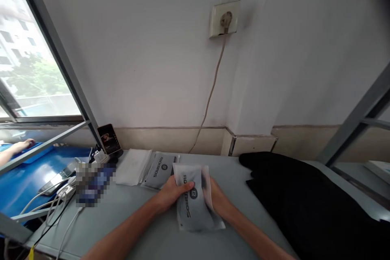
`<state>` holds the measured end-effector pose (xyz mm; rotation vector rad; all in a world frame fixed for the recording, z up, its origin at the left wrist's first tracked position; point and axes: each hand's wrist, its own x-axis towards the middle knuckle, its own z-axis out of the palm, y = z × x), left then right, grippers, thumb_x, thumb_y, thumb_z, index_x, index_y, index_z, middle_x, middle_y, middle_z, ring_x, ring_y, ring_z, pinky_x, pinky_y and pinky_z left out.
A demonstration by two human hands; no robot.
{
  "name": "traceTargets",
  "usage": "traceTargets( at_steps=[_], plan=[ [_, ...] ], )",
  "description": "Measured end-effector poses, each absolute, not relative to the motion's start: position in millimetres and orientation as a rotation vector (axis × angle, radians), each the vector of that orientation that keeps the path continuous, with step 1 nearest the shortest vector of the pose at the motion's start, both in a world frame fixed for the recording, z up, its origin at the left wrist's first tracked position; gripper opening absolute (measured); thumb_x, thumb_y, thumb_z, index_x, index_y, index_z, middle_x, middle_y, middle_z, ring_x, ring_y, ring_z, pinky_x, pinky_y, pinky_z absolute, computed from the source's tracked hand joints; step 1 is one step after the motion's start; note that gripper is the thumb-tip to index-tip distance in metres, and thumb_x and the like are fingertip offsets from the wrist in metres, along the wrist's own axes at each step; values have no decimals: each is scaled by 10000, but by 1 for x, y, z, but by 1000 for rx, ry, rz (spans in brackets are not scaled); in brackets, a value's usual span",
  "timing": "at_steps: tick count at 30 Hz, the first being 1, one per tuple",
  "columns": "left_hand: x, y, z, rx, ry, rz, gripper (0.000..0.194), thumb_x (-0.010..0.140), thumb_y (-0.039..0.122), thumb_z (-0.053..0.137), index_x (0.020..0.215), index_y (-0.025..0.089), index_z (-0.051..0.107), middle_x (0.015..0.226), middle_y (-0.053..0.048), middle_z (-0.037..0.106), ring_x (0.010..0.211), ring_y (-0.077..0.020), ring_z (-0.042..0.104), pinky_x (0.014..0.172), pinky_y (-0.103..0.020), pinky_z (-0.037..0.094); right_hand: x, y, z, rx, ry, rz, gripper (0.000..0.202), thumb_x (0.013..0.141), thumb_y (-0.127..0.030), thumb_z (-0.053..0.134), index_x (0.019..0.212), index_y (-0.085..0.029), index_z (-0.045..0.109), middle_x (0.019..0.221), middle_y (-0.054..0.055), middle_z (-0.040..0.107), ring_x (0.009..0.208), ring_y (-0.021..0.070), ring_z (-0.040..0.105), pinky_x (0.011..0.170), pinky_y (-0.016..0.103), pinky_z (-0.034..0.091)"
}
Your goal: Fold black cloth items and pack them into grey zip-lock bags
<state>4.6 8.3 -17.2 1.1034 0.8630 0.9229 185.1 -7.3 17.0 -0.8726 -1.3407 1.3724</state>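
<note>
A translucent ROCKBROS bag [195, 211] with something grey inside is held upright over the table, in the middle of the view. My left hand [171, 193] grips its left edge, the thumb pressed on the front near the printed logo. My right hand [217, 197] is at the bag's right side, its fingers hidden behind or inside the plastic. Just left of my hands lies another ROCKBROS bag [160, 170], beside a stack of white translucent bags [133, 166].
Black fabric [304, 195] covers the right of the grey table [122, 219]. At the left are a propped phone [109, 140], a pixelated blue item [96, 185], cables and a power strip [66, 190]. Another person's hand [22, 145] is beyond the metal frame [57, 48].
</note>
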Motion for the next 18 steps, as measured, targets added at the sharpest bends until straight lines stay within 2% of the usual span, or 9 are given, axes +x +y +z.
traceTargets(
  at_steps=[5, 9, 12, 15, 18],
  plan=[
    [5, 7, -17, 1035, 1000, 1155, 560, 739, 580, 876, 1037, 128, 736, 973, -127, 777, 871, -271, 730, 783, -351, 584, 189, -7, 13, -878, -1135, 1509, 440, 749, -516, 845, 1064, -245, 701, 979, 56, 787, 997, 335, 730, 868, 423, 582],
    [6, 5, -22, 1066, 952, 1116, 589, 728, 569, 888, 1096, 136, 731, 1048, -143, 777, 931, -283, 732, 823, -362, 594, 189, -10, -4, -1082, -1211, 1151, 372, 772, -517, 822, 953, -275, 604, 846, -11, 711, 855, 274, 696, 780, 365, 559],
    [6, 2, -21, 1117, 879, 1083, 602, 717, 510, 916, 1152, 138, 727, 1114, -145, 770, 1006, -285, 726, 878, -352, 584, 185, -15, -5, -1111, -1369, 1019, 299, 846, -514, 743, 984, -281, 616, 934, 8, 718, 939, 276, 682, 871, 372, 539],
    [5, 0, -18, 1111, 886, 1079, 568, 703, 475, 933, 1112, 133, 737, 1067, -135, 775, 958, -269, 731, 849, -344, 586, 185, -19, 2, -1020, -1408, 1101, 299, 864, -512, 725, 1036, -275, 669, 1073, 46, 742, 1089, 302, 660, 971, 381, 506],
    [3, 0, -15, 1076, 929, 1155, 542, 698, 473, 934, 1071, 132, 736, 1009, -125, 777, 906, -265, 732, 817, -351, 592, 188, -19, 9, -973, -1241, 1338, 354, 817, -536, 778, 1003, -262, 653, 974, 33, 742, 972, 282, 688, 857, 371, 539]
  ],
)
